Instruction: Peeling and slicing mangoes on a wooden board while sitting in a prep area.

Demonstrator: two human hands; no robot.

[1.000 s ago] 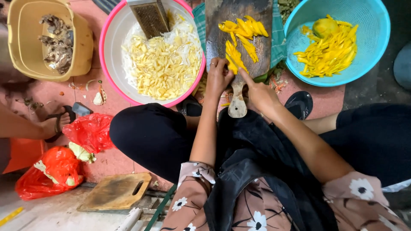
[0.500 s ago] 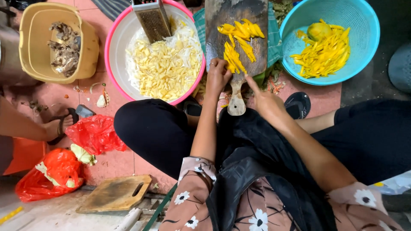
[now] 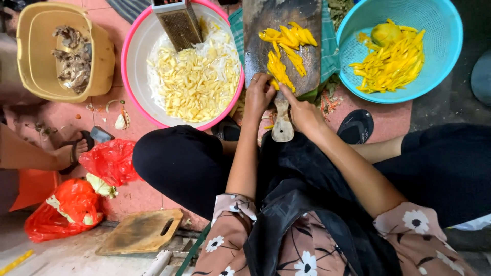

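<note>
We look down on our left hand (image 3: pixel 260 94) and right hand (image 3: pixel 302 113), which meet at the near edge of a dark wooden cutting board (image 3: pixel 261 30) whose pale handle (image 3: pixel 282 128) points back toward our lap. The left hand's fingers curl together over the near end of a pile of yellow fruit strips (image 3: pixel 284 51) that lies on the board; the right hand closes beside it with the fingers bent inward, and we cannot tell whether it grips a blade or only the fruit. Just left of the board sits a pink-rimmed basin (image 3: pixel 134 66) heaped with pale yellow shreds (image 3: pixel 192 82), with a metal grater (image 3: pixel 179 20) leaning in at its far edge. To the right, well apart from the hands, a blue basket (image 3: pixel 450 46) holds more yellow strips and one whole yellow piece (image 3: pixel 384 33). A tan tub (image 3: pixel 105 56) with brownish scraps stands at far left. Near our knee lie a black sandal (image 3: pixel 357 125), two red plastic bags (image 3: pixel 110 161), and a second, worn cutting board (image 3: pixel 140 232). Another person's foot in a sandal (image 3: pixel 71 152) rests at the left edge.
</note>
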